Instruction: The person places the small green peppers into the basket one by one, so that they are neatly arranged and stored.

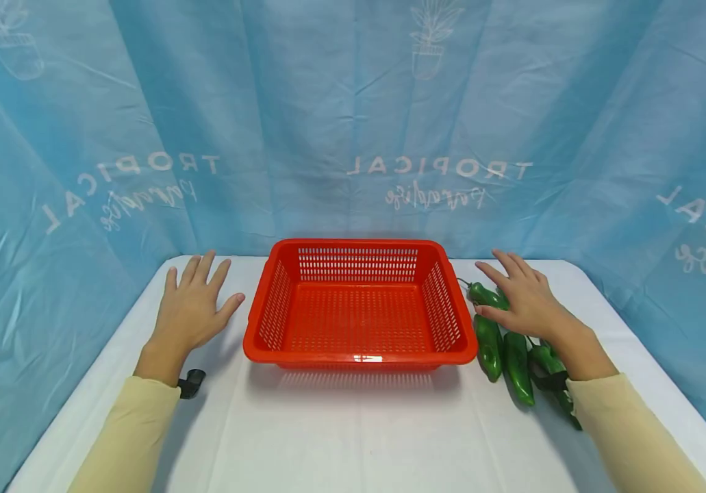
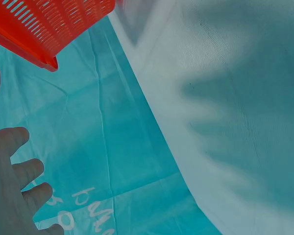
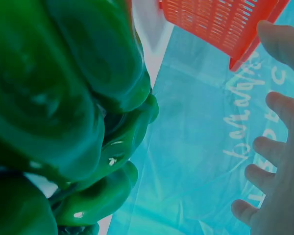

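Note:
In the middle of the head view a red plastic basket (image 1: 359,359) with slotted walls stands upright on the white table, with nothing inside it. To its left my left hand (image 1: 189,311) hovers with spread fingers, apart from the basket and holding nothing. Several green chili peppers (image 1: 518,366) lie to the right of the basket. Over them is my right hand (image 1: 531,301), fingers stretched out and free of any object. It hides part of the peppers. The right wrist view shows the peppers (image 3: 108,156) close up, below the hand.
A white cloth (image 1: 353,438) covers the table, which has rounded far corners. Blue printed curtains (image 1: 303,123) hang at the back and both sides. A black wrist camera (image 1: 192,383) is strapped to the left wrist.

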Demonstrator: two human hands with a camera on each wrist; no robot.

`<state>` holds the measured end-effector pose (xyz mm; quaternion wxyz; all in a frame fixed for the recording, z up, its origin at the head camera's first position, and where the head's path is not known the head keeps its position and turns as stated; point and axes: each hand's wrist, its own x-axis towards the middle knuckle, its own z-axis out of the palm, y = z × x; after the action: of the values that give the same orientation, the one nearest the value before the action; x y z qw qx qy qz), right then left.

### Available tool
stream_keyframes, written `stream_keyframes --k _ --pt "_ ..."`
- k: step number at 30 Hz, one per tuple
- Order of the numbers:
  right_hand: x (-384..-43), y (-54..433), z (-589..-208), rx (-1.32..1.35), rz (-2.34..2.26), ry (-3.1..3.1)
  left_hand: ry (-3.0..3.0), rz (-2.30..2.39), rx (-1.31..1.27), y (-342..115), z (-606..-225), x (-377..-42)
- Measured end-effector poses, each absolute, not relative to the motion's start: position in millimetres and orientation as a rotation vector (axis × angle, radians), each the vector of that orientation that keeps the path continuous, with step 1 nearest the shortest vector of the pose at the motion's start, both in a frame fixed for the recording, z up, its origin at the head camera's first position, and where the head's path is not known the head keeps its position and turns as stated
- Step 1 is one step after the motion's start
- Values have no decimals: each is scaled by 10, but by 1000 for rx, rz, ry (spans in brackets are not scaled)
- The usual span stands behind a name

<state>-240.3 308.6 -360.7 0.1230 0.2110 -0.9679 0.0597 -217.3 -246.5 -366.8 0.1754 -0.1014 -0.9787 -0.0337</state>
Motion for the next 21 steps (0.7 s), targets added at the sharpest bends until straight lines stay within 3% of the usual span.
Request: stream_keyframes --k 11,21 --pt "-2325 3125 -3532 656 270 -2807 -2696 -181 -360 -2472 -3657 -2165" --pt "-2158 3160 -3470 716 484 -2788 -2612 -607 -443 -2488 -3694 -1845"
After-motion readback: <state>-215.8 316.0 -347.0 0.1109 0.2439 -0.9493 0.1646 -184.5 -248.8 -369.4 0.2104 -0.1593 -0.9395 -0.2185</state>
